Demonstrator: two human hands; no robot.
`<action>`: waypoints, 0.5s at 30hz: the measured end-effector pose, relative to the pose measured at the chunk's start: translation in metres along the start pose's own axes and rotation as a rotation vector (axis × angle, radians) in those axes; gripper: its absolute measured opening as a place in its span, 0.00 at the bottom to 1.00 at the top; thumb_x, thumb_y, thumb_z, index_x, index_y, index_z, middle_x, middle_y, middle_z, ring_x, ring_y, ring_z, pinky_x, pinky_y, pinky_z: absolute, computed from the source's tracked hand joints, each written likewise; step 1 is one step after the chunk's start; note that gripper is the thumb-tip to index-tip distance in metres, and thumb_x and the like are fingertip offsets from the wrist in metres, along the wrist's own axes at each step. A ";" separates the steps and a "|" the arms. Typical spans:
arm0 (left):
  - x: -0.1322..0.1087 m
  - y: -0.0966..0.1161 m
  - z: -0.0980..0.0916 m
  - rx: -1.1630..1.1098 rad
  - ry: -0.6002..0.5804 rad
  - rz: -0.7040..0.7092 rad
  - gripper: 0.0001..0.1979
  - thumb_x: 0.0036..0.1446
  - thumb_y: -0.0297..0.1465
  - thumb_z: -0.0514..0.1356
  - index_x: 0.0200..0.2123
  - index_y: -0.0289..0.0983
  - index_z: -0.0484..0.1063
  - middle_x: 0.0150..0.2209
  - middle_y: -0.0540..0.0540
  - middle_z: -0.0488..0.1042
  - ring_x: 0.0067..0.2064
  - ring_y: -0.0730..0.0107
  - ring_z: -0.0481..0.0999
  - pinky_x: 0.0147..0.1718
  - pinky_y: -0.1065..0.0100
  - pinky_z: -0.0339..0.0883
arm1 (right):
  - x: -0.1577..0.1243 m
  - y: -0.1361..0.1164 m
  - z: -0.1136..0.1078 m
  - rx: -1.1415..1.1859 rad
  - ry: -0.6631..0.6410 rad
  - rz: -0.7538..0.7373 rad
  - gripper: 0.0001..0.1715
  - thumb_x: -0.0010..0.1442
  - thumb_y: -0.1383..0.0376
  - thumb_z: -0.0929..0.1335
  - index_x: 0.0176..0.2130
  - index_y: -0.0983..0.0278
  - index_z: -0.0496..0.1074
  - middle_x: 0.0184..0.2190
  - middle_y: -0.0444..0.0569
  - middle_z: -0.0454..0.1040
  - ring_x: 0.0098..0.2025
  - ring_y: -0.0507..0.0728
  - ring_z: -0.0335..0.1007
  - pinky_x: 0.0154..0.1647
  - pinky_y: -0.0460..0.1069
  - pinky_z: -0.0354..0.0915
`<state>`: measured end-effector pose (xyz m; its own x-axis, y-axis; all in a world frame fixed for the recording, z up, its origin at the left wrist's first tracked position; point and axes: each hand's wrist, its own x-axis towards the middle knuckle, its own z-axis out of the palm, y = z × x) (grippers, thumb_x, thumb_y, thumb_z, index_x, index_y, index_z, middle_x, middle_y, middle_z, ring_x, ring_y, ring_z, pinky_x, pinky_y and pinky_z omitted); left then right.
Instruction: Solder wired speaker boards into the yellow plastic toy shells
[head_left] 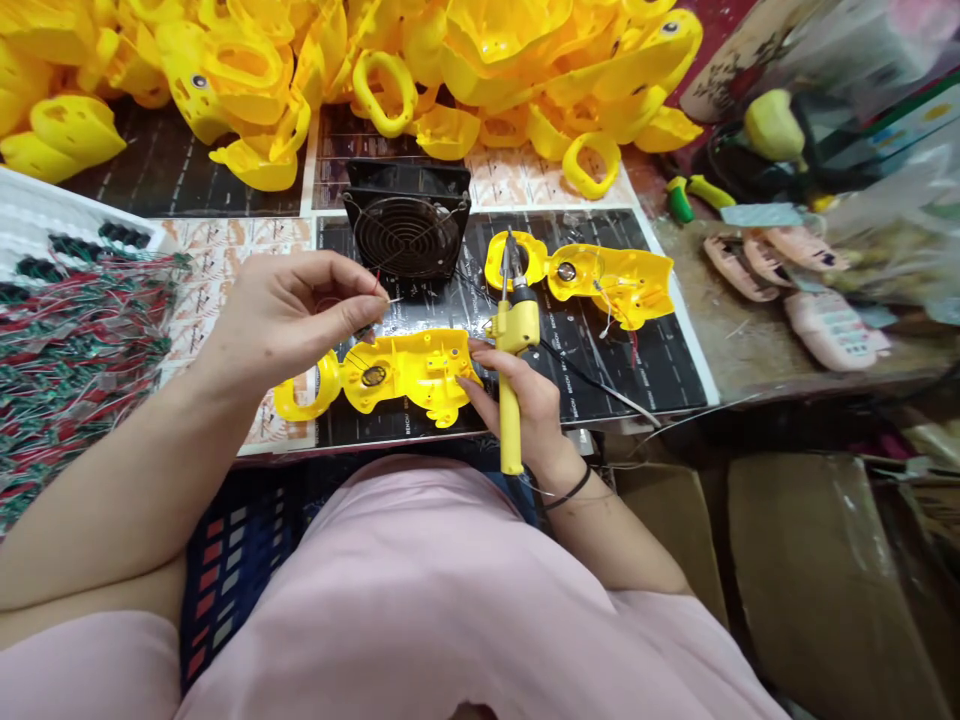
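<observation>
My left hand (307, 310) is closed in a pinch on a thin wire, with a red strand and a pale end showing at its fingertips. It hovers just above a yellow plastic shell half (397, 372) that lies open side up, with a round metal speaker (373, 376) in it. In my right hand (529, 400) is a yellow soldering gun (514, 330), its tip pointing away from me. The thumb and index finger of that hand also reach to the shell's right end. A second yellow shell half (626, 280), with loose wires, rests farther right.
A black fan (409, 220) stands behind the shell. Yellow plastic parts (510, 60) are heaped across the back. On the left, a white tray (82, 205) holds many wired green circuit boards (90, 340). Pink plastic pieces (832, 320) lie at right, above cardboard boxes (817, 560).
</observation>
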<state>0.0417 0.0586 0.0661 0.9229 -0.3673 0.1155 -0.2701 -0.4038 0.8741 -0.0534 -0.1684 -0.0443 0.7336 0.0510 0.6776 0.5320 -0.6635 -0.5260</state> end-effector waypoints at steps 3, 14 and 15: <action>0.002 -0.004 0.005 -0.088 -0.077 -0.032 0.19 0.48 0.47 0.70 0.30 0.36 0.76 0.27 0.47 0.77 0.29 0.70 0.76 0.28 0.71 0.73 | 0.001 0.001 0.002 0.002 0.013 0.013 0.18 0.63 0.67 0.72 0.52 0.58 0.68 0.49 0.52 0.80 0.47 0.57 0.81 0.48 0.50 0.79; -0.011 -0.043 0.041 0.532 -0.157 0.282 0.10 0.59 0.33 0.57 0.32 0.39 0.78 0.32 0.43 0.80 0.35 0.59 0.78 0.42 0.56 0.71 | 0.008 -0.026 -0.067 -0.003 -0.007 -0.051 0.27 0.67 0.48 0.66 0.60 0.56 0.69 0.33 0.45 0.82 0.30 0.54 0.79 0.34 0.48 0.78; -0.013 -0.046 0.044 0.582 -0.141 0.320 0.11 0.60 0.33 0.56 0.32 0.38 0.78 0.33 0.41 0.80 0.36 0.57 0.79 0.42 0.54 0.70 | 0.006 -0.027 -0.075 -0.027 0.011 0.003 0.35 0.66 0.42 0.64 0.64 0.56 0.65 0.37 0.48 0.82 0.33 0.56 0.80 0.36 0.50 0.78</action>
<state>0.0303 0.0446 0.0037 0.7387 -0.6340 0.2290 -0.6644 -0.6274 0.4060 -0.0957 -0.2063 0.0125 0.7307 0.0408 0.6815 0.5177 -0.6839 -0.5141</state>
